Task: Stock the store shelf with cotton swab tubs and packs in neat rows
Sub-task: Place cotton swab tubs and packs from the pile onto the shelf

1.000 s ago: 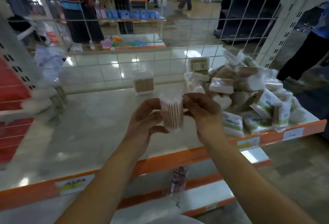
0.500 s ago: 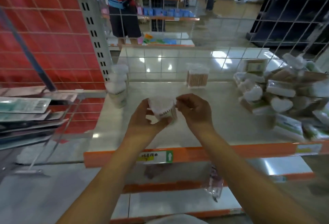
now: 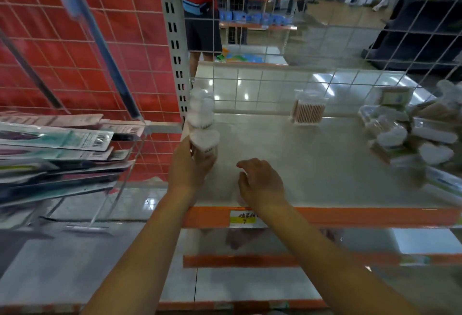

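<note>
Tub moved to shelf's left row, left hand seemingly gripping; right hand released, relaxed.

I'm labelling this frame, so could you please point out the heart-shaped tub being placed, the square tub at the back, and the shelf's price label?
heart-shaped tub [image 3: 205,139], head view, lid.
square tub [image 3: 308,112], head view, front wall.
price label [image 3: 245,217], head view, yellow centre.

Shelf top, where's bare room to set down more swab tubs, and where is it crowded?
The shelf is bare across its middle, between the row of heart-lidded tubs at the left post and the heap of packs on the right, in front of the lone tub by the back grid. The right end is crowded.
</note>
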`<state>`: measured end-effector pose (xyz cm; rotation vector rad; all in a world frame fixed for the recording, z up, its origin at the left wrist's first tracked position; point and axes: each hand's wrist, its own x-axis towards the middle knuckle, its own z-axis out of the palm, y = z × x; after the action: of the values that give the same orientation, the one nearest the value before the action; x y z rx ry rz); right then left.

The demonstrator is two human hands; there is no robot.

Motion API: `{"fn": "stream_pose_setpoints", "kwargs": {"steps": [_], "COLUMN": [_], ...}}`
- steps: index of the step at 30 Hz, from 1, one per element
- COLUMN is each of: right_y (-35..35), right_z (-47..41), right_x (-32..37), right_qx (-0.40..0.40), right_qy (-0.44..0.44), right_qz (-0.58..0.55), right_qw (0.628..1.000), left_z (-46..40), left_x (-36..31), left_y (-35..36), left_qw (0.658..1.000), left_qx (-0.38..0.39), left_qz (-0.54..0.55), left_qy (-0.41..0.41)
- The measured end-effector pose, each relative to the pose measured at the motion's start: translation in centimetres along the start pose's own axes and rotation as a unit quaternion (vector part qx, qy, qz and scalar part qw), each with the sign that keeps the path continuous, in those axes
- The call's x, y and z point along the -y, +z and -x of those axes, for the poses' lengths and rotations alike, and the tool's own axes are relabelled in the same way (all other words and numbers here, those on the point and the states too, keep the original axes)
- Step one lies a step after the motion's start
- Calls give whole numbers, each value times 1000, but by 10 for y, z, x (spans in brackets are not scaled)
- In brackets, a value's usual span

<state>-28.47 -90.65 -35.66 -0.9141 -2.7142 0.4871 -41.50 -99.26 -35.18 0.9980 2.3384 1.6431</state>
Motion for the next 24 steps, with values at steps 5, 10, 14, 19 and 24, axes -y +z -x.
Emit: {"fn": "stream_pose_setpoints", "kwargs": {"steps": [5, 10, 14, 19, 24], "right_y": [2, 1, 0, -2, -2], "right_z": [4, 8, 9, 9, 9], "right_x": [-3, -6, -6, -5, -4], "right_qx": [-16, -19, -30, -33, -34], "right_qy": [3, 29, 42, 52, 47], "right_qz": [-18, -68, -111, -131, -144], "right_qw": [1000, 997, 993, 990, 988], "left_z": [-12, -18, -19, -22, -21], "left_x": [11, 17, 20, 20, 19], "left_y": [-3, -6, -5, -3, -1], "left_qw": [1000, 1000, 999, 999, 999], "left_qx": [7, 6, -1, -16, -19], "left_qz": [11, 8, 9, -3, 4], "left_qy": [-23, -28, -39, -44, -36]}}
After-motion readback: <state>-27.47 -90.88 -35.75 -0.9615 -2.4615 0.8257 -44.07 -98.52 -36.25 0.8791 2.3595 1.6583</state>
